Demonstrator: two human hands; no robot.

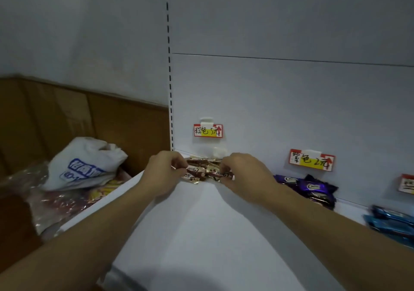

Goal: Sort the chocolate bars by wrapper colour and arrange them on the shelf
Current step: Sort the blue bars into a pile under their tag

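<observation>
A small pile of brown-wrapped chocolate bars (202,170) lies at the back left of the white shelf (201,234), under a price tag (208,130). My left hand (164,172) pinches the pile's left end with curled fingers. My right hand (242,174) grips its right end. Purple-wrapped bars (313,189) lie further right under a second tag (311,159). Blue-wrapped bars (392,223) sit at the right edge.
Left of the shelf stands a cardboard box (67,116) with a white plastic bag (87,163) and clear packets (56,201) inside. A slotted upright (170,89) marks the shelf's left end. A third tag (406,183) shows at far right.
</observation>
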